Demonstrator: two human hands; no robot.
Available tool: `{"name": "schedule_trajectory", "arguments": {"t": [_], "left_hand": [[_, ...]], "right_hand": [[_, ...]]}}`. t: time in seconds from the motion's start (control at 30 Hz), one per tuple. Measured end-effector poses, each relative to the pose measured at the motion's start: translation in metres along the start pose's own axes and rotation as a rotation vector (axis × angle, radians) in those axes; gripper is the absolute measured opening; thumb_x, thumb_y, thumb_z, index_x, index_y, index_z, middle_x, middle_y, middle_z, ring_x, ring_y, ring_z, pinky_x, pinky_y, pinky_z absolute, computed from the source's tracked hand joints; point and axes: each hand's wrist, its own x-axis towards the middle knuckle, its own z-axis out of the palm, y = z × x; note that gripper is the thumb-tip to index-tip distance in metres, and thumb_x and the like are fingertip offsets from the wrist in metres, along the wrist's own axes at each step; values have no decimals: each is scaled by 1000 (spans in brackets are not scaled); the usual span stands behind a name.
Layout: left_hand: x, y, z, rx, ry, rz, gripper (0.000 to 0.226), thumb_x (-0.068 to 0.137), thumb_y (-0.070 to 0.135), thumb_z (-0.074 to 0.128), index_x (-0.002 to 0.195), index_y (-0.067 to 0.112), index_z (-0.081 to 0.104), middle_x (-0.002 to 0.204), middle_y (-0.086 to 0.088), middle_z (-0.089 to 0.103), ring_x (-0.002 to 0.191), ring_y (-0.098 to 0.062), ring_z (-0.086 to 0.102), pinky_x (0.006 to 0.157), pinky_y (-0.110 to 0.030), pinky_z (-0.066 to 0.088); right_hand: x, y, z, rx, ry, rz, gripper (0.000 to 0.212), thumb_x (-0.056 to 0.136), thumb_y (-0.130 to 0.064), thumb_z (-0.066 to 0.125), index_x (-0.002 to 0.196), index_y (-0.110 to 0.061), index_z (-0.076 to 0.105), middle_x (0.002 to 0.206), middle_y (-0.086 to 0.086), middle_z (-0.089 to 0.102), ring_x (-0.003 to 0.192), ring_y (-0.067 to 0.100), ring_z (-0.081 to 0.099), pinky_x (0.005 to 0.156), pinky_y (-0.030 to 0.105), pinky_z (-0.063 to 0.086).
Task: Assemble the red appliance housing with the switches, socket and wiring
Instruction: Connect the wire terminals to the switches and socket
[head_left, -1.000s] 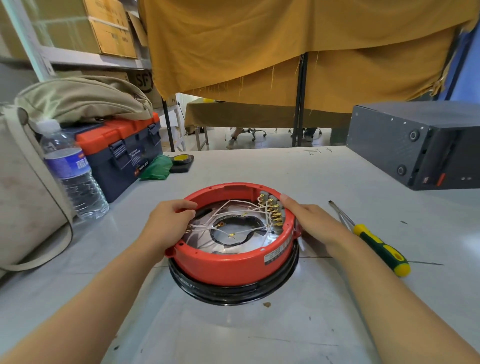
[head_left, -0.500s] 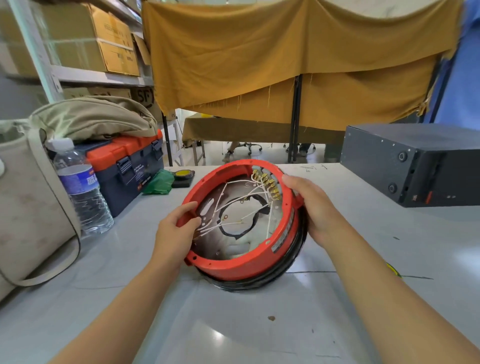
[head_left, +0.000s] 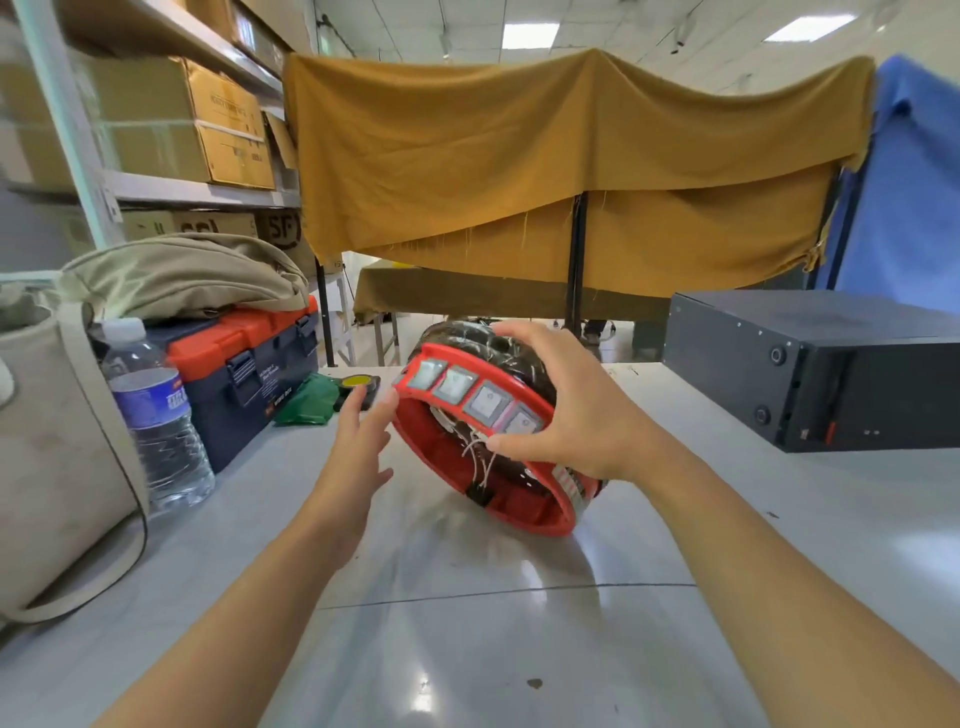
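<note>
Flanking tilted housing (head_left: 483, 415): toolbox (head_left: 244, 374), black box (head_left: 810, 364).

We see a pale grey glossy worktop (head_left: 493, 649) with light glare on it. Landmark: the mustard cloth (head_left: 545, 166) draped over a dark frame behind the worktop. Left of the cloth, a metal shelving unit (head_left: 171, 182) holds cardboard boxes (head_left: 228, 130). Right of the cloth hangs a blue sheet (head_left: 909, 197). Above the cloth, a white tiled ceiling with lit panel lights (head_left: 530, 34). Under the cloth, another cloth-covered table (head_left: 467, 296) and pale floor (head_left: 363, 353).
</note>
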Motion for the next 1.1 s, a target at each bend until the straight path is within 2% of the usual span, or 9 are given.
{"name": "schedule_trajectory", "arguments": {"t": [0.1, 0.27, 0.4, 0.57, 0.67, 0.77, 0.93, 1.0, 1.1], "left_hand": [[2, 6, -1, 5, 5, -6, 77, 76, 74, 47, 141, 39, 26, 132, 10, 43, 124, -17, 40, 99, -42, 32], [-1, -1, -3, -1, 15, -78, 42, 84, 67, 42, 115, 40, 36, 101, 9, 52, 111, -20, 45, 101, -41, 33], [-7, -5, -2, -135, 40, -163, 43, 84, 64, 48, 112, 32, 39, 95, 2, 53, 92, -20, 59, 87, -35, 46], [-14, -17, 4, -85, 32, -233, 39, 81, 62, 56, 97, 27, 53, 86, 2, 62, 78, -19, 69, 61, -30, 54], [-19, -25, 2, -37, 38, -296, 49, 84, 49, 62, 120, 17, 52, 97, -6, 65, 76, -23, 69, 64, -35, 56], [-25, -31, -2, -61, 42, -325, 38, 86, 38, 62, 117, 18, 53, 98, -6, 63, 61, -19, 69, 54, -32, 56], [-30, -38, -8, -77, 50, -369, 28, 85, 40, 64, 102, 20, 57, 99, -7, 63, 77, -26, 72, 71, -43, 60], [-30, -39, -9, -66, 40, -357, 25, 86, 38, 63, 102, 20, 59, 99, -6, 63, 80, -26, 71, 67, -39, 60], [-29, -45, -8, 6, 11, -332, 23, 89, 37, 59, 107, 23, 62, 89, -2, 68, 71, -20, 70, 61, -31, 59]], "right_hand": [[-3, -2, 3, -96, -80, -6, 90, 66, -40, 80, 137, -44, 25, 110, -21, 27, 108, -1, 22, 99, 30, 29], [-13, 1, 14, -180, -259, 33, 98, 75, -31, 77, 145, -44, 9, 138, -9, 28, 124, 10, 22, 104, 33, 25], [-23, 9, 20, -317, -292, -20, 88, 78, -29, 75, 145, -37, 17, 140, -10, 34, 120, 3, 26, 99, 21, 24], [-40, 17, 30, -384, -301, -89, 62, 80, -33, 73, 134, -29, 44, 119, -9, 47, 109, 8, 39, 91, 20, 34], [-53, 25, 34, -240, -339, 37, 56, 79, -41, 71, 130, -27, 52, 119, -11, 47, 112, 8, 39, 98, 24, 36], [-65, 33, 36, -68, -259, 151, 51, 78, -54, 66, 124, -37, 53, 125, -21, 42, 122, 0, 31, 105, 25, 28], [-69, 50, 47, 182, 147, 529, 62, 91, -48, 51, 144, -26, 29, 152, -5, 25, 140, 15, 15, 115, 41, 20], [-70, 55, 52, 446, 189, 756, 76, 90, -46, 55, 150, -25, 13, 156, -1, 20, 142, 22, 19, 115, 43, 22], [-75, 61, 61, 657, 213, 837, 73, 92, -35, 55, 150, -29, 11, 153, -1, 28, 137, 20, 30, 107, 35, 29]]}}
